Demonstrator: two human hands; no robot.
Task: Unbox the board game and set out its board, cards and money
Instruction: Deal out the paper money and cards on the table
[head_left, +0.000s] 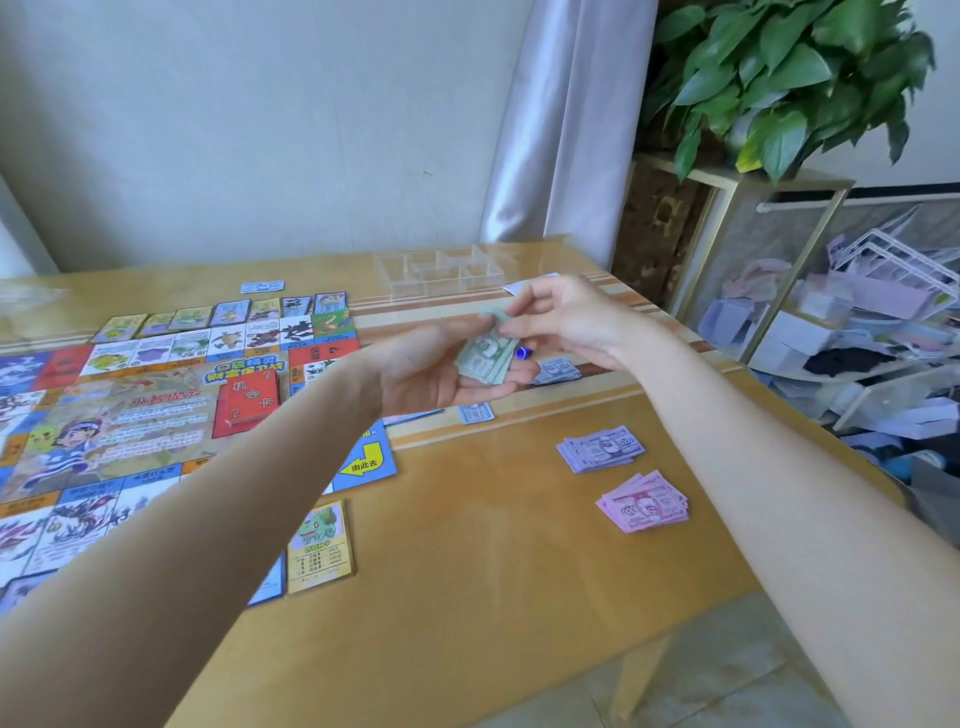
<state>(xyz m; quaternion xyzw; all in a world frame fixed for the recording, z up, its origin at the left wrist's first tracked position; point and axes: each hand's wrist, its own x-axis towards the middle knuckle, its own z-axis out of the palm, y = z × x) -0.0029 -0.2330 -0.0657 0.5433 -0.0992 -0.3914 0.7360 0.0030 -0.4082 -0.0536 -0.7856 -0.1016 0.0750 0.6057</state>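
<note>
The colourful game board lies flat on the left of the wooden table, with a red card deck at its middle and property cards along its far edge. My left hand is palm up and holds a stack of green paper money. My right hand pinches the top edge of those green notes. Sorted money lies to the right: a purple pile, a pink pile and a blue-grey pile. A yellow card rests near the board's corner.
A clear plastic divided tray stands at the table's far side. A small blue piece sits just beyond my left hand. A potted plant and a cluttered shelf stand past the table's right edge.
</note>
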